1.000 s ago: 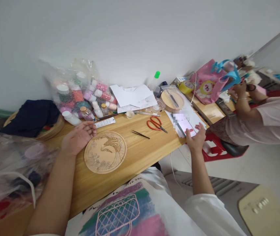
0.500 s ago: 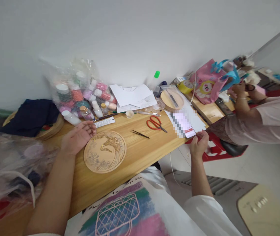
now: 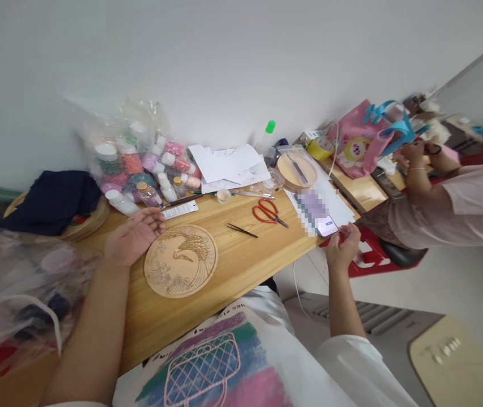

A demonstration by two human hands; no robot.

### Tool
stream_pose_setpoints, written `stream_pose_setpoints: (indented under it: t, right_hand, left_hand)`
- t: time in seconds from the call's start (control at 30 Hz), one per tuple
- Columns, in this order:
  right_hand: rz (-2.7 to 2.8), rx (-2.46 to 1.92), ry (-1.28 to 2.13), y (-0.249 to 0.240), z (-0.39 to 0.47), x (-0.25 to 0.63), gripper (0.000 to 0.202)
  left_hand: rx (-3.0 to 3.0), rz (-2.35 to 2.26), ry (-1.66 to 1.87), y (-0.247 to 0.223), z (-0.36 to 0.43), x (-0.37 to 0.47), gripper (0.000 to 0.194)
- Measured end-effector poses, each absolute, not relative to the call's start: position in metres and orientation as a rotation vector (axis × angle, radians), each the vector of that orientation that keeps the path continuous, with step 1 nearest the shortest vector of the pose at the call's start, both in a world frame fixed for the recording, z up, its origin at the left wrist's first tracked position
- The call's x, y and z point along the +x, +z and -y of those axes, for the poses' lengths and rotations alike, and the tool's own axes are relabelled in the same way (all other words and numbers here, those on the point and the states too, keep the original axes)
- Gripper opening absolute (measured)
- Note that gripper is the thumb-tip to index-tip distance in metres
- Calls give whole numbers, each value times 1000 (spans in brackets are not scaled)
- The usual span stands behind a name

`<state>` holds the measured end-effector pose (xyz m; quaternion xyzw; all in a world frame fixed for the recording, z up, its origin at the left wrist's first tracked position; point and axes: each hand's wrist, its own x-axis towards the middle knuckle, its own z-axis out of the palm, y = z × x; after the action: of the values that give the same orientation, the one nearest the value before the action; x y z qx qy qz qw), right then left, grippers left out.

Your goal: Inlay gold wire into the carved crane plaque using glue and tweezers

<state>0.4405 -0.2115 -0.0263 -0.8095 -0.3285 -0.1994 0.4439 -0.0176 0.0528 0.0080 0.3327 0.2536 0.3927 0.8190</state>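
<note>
My left hand point(image 3: 136, 234) rests palm up, fingers loosely curled and apart, at the upper left edge of a round wooden disc point(image 3: 181, 261) carved with a bird and waves. It holds nothing. On the right, the fingers of my right hand point(image 3: 343, 246) are bent beside the near end of a phone point(image 3: 327, 226) with a lit screen; whether they grip it is unclear. Between the hands lie black tweezers point(image 3: 242, 230) and orange-handled scissors point(image 3: 270, 212). A white label strip point(image 3: 179, 210) lies just beyond the disc.
Bagged jars of coloured beads point(image 3: 131, 161), white papers point(image 3: 228, 167) and a round wooden piece point(image 3: 296, 170) stand along the wall. Dark blue cloth point(image 3: 57, 200) lies at left. At right are a pink bag point(image 3: 357, 141) and a seated person point(image 3: 465, 203).
The phone screen has changed from a pink and red display to a dimmer one with a white panel. Both hands have stayed almost still.
</note>
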Motion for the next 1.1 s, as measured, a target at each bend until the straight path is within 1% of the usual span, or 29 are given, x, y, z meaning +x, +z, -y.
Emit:
stream_pose_setpoints:
  t: [0.37, 0.63, 0.8, 0.93, 1.1]
  right_hand:
    - [998, -1996, -363, -22, 204, 437, 56]
    - [1013, -2028, -412, -17, 201, 437, 54]
    - [1054, -2059, -409, -11, 194, 447, 53]
    - [1158, -2084, -343, -5, 186, 460, 62]
    - [1333, -2080, -147, 4, 174, 473, 70]
  left_hand:
    - [696, -588, 845, 12, -51, -17, 23]
    - [678, -638, 895, 3, -53, -18, 26]
    - [698, -686, 921, 6, -51, -17, 28]
    - [713, -740, 925, 12, -49, -15, 32]
    - [778, -833, 952, 13, -49, -15, 31]
